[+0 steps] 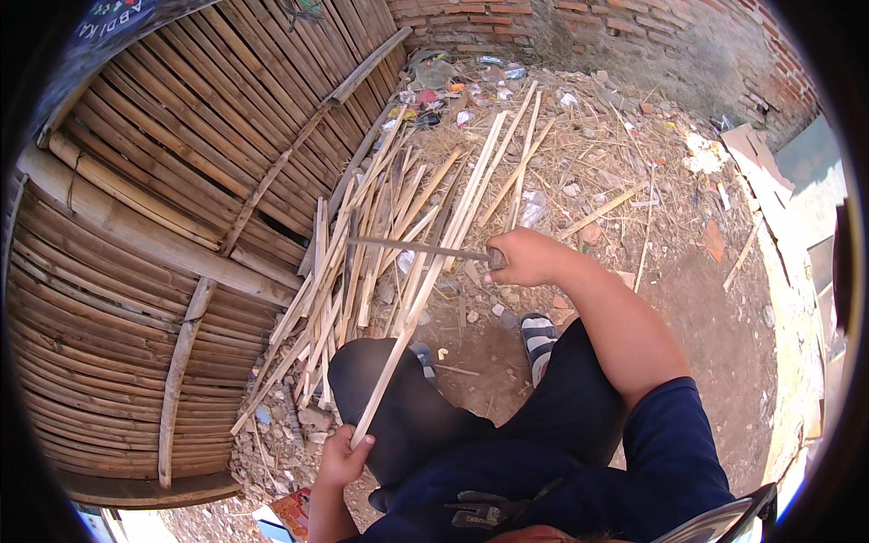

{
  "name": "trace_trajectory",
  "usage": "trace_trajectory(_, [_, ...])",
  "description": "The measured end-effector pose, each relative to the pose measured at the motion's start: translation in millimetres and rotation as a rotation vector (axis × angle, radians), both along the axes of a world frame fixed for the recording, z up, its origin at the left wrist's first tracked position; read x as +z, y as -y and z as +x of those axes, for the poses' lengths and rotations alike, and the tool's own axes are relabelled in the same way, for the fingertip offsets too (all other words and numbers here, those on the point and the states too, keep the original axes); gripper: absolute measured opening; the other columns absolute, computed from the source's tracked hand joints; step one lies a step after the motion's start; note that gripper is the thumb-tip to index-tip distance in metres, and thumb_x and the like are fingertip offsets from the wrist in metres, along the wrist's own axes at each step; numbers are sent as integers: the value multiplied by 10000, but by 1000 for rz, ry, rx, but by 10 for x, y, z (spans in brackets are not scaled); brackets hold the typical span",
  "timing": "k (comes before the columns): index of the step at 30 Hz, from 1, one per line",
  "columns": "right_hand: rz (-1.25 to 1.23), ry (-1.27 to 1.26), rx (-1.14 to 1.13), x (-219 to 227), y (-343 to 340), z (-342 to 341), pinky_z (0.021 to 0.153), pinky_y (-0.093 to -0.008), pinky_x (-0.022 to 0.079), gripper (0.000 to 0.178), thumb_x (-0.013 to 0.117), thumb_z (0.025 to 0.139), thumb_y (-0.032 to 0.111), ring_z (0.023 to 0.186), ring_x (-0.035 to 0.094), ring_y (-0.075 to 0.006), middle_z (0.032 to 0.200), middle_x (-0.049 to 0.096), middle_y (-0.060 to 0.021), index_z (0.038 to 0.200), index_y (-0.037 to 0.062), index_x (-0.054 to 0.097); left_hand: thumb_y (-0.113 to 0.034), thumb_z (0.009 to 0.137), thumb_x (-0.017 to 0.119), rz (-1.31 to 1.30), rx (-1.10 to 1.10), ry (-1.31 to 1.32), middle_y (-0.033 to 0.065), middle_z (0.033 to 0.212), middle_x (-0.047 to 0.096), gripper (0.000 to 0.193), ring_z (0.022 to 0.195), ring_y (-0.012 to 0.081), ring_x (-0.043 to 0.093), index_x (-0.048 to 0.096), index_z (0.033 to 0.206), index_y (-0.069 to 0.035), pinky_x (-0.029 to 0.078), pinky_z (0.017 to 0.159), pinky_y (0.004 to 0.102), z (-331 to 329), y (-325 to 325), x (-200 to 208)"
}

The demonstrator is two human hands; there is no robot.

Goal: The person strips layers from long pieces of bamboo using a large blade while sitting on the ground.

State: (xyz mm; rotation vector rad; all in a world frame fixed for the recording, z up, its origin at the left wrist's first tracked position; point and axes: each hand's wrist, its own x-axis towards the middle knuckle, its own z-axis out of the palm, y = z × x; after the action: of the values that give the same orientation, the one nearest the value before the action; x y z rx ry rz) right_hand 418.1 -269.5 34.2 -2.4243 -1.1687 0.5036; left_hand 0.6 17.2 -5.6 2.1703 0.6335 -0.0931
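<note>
Gripping, head view: left hand (342,462), closed round the near end of one long pale wooden strip (395,362), slanting across the left knee (355,373); right hand (525,258), fist round a long-bladed knife (403,244), blade crossing the strip, contact unclear; strip pile (369,294) beside bamboo-slat wall (181,136).
</note>
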Motion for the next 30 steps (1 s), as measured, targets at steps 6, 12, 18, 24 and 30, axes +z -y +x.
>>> trace_trajectory(6, [-11, -90, 236, 46, 65, 35, 781, -458, 538, 507, 838, 804, 438, 871, 703, -376, 877, 702, -218, 1028, 7, 692, -302, 952, 759, -7, 2, 49, 40, 647, 604, 325, 611, 114, 532, 631, 853, -21, 454, 567, 322, -38, 1, -18])
trace_trajectory(12, [162, -56, -390, -61, 417, 523, 857, -468, 540, 558, 827, 814, 421, 955, 703, -390, 997, 717, -254, 1099, -40, 695, -315, 954, 762, 10, 4, 16, 23, 655, 600, 334, 624, 102, 522, 632, 856, -23, 448, 570, 313, 25, 14, 58])
trace_trajectory(18, [-104, -27, 186, 29, -20, -101, 848, -485, 539, 515, 826, 812, 416, 968, 690, -410, 972, 711, -239, 1072, -5, 685, -304, 963, 756, -45, -2, 24, 14, 653, 574, 326, 632, 93, 501, 628, 857, -22, 440, 573, 306, 21, -3, 26])
trace_trajectory(24, [39, -58, -216, 10, 282, 352, 849, -481, 547, 475, 831, 812, 380, 933, 700, -410, 944, 719, -227, 1050, -6, 690, -300, 959, 759, -27, 10, 26, 11, 658, 579, 322, 635, 96, 505, 634, 858, -22, 444, 582, 304, 22, 15, 39])
trace_trajectory(30, [92, 33, -349, -9, 265, 259, 871, -480, 544, 471, 822, 826, 371, 962, 699, -414, 984, 716, -258, 1053, -21, 691, -292, 960, 758, -49, 30, -9, 8, 676, 592, 308, 640, 100, 512, 647, 873, -18, 448, 588, 303, 17, -3, 64])
